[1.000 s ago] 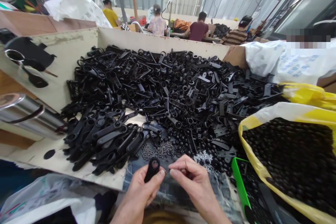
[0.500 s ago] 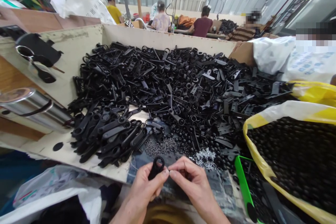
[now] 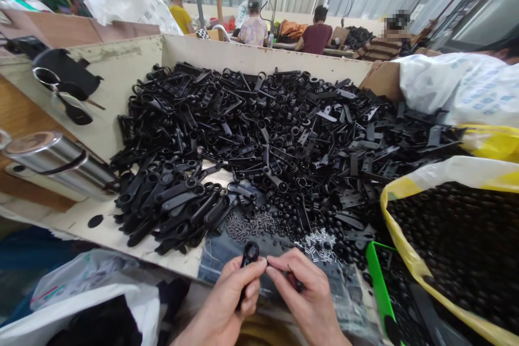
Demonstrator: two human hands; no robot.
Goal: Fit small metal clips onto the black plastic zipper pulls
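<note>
My left hand [image 3: 235, 289] is closed around a black ring-ended handle [image 3: 246, 260], the ring standing up above the thumb and the rest mostly hidden by fingers. My right hand [image 3: 306, 286] is in a pinch, its thumb and fingertip meeting at the tip of my left thumb. Something tiny and dark seems to be in that pinch, too small to name. Just beyond the hands lie small dark metal pieces [image 3: 251, 225], black balls [image 3: 286, 224] and shiny silver pins [image 3: 320, 243]. A bundle of similar black handles [image 3: 174, 205] rests to the left.
A large heap of black plastic parts [image 3: 259, 119] fills the walled bench. At right are a green tray [image 3: 379, 281] and a yellow-edged bag [image 3: 393, 227] of black balls. A steel flask [image 3: 60, 159] leans at left. Several people sit farther back.
The black handle in my left hand has turned, so its ring shows more edge-on. My left fingers now wrap it more fully. Both hands have shifted slightly right in view, still meeting at the fingertips.
</note>
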